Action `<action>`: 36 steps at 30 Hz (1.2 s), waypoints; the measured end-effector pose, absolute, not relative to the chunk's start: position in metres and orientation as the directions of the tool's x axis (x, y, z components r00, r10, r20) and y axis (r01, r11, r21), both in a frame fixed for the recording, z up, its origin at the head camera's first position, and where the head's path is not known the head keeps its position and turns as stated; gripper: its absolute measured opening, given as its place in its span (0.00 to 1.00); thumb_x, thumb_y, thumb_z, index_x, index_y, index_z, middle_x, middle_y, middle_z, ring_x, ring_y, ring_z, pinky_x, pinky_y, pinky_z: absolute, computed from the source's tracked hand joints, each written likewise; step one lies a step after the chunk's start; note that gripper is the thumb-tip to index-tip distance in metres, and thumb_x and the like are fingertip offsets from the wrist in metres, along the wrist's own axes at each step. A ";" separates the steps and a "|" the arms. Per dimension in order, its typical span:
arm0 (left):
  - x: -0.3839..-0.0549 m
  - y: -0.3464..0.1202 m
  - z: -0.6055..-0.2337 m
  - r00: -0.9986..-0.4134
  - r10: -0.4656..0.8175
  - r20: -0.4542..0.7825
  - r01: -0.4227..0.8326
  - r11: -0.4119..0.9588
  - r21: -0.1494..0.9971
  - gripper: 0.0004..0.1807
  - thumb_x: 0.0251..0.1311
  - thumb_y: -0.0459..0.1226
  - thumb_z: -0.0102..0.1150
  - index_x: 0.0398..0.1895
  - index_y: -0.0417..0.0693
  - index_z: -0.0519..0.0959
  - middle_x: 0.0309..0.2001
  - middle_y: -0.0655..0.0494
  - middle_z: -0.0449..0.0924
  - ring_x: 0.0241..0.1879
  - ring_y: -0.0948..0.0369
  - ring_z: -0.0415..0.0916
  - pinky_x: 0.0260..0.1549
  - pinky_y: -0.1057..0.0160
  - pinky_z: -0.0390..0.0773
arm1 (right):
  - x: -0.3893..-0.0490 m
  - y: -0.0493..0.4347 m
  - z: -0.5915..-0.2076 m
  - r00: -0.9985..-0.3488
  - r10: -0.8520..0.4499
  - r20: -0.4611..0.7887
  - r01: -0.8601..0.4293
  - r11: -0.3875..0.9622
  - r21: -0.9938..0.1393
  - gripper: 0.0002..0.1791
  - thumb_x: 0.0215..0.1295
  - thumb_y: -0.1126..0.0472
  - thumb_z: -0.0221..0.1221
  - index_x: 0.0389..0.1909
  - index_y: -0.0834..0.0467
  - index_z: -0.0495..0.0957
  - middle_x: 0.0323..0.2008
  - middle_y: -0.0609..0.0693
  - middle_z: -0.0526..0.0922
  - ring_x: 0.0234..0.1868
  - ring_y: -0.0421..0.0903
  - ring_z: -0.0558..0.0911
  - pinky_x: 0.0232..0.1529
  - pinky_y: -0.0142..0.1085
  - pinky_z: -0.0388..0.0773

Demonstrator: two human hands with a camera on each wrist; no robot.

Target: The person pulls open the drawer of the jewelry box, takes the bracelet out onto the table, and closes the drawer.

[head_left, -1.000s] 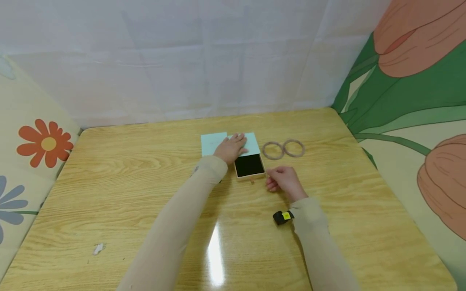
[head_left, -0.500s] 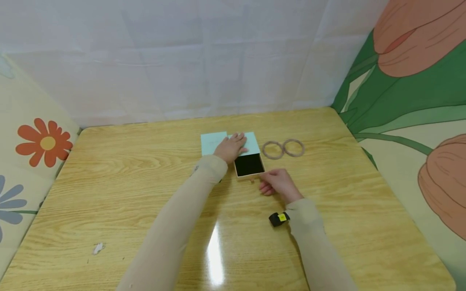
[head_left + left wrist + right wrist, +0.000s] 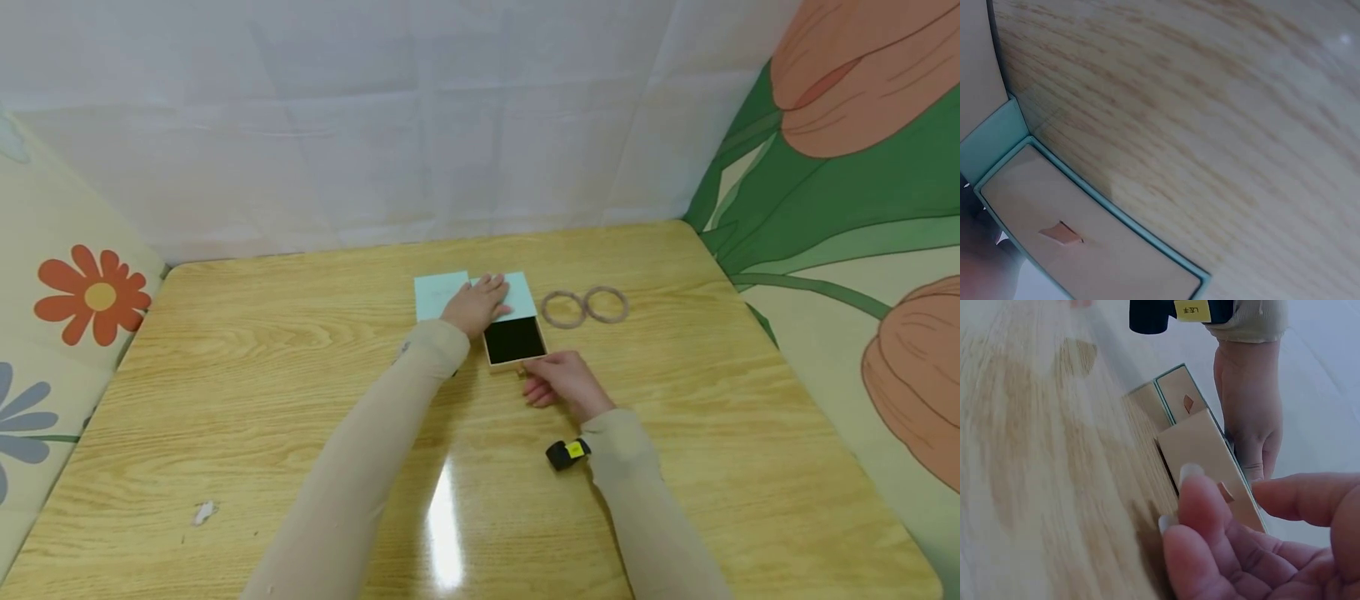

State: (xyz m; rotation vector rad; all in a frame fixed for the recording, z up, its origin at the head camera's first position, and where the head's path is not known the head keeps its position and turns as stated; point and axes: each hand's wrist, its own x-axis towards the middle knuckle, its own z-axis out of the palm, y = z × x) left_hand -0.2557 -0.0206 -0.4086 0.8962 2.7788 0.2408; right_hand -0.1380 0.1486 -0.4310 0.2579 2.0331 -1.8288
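A pale blue box (image 3: 522, 293) lies on the table with two side-by-side drawers. Its right drawer (image 3: 504, 366) is pulled out toward me and shows a dark, bare inside. In the left wrist view, the other drawer's front (image 3: 1116, 231) sits flush in its teal frame, with a small tab (image 3: 1062, 234). My left hand (image 3: 472, 310) rests flat on the box top, fingers spread. My right hand (image 3: 566, 382) is at the front of the pulled-out drawer. In the right wrist view, that drawer's pull tab (image 3: 1226, 492) shows between thumb and forefinger, a gap around it.
Two mauve rings, the left ring (image 3: 562, 327) and the right ring (image 3: 606, 322), lie side by side right of the box. A white scrap (image 3: 203, 512) is at the table's front left. White cloth (image 3: 360, 150) stands behind the table (image 3: 262, 375).
My right hand has moved left, from beside the drawer's right front corner to the tab at its front. My left hand, the box and the rings have stayed put.
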 end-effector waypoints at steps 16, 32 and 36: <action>-0.255 -0.021 -0.409 -0.797 0.588 -0.139 0.554 0.802 0.224 0.32 0.75 0.50 0.37 0.76 0.45 0.53 0.76 0.51 0.45 0.75 0.53 0.40 0.72 0.49 0.43 | -0.136 0.130 -0.435 -0.895 -0.099 -0.434 0.428 0.078 -0.900 0.15 0.73 0.65 0.51 0.46 0.77 0.73 0.17 0.51 0.80 0.15 0.40 0.79 0.16 0.29 0.78; -0.259 -0.022 -0.413 -0.792 0.599 -0.120 0.562 0.791 0.241 0.32 0.75 0.49 0.38 0.76 0.44 0.54 0.76 0.50 0.46 0.75 0.52 0.40 0.72 0.47 0.45 | -0.142 0.124 -0.436 -0.895 -0.064 -0.441 0.438 0.061 -0.897 0.15 0.73 0.69 0.48 0.52 0.78 0.71 0.18 0.53 0.81 0.15 0.40 0.79 0.17 0.29 0.78; -0.259 -0.021 -0.413 -0.792 0.599 -0.121 0.562 0.792 0.240 0.32 0.75 0.49 0.38 0.76 0.45 0.54 0.76 0.50 0.46 0.75 0.53 0.40 0.72 0.47 0.45 | -0.144 0.124 -0.435 -0.896 -0.064 -0.440 0.437 0.060 -0.898 0.16 0.72 0.69 0.48 0.52 0.78 0.71 0.18 0.52 0.80 0.15 0.40 0.79 0.17 0.29 0.78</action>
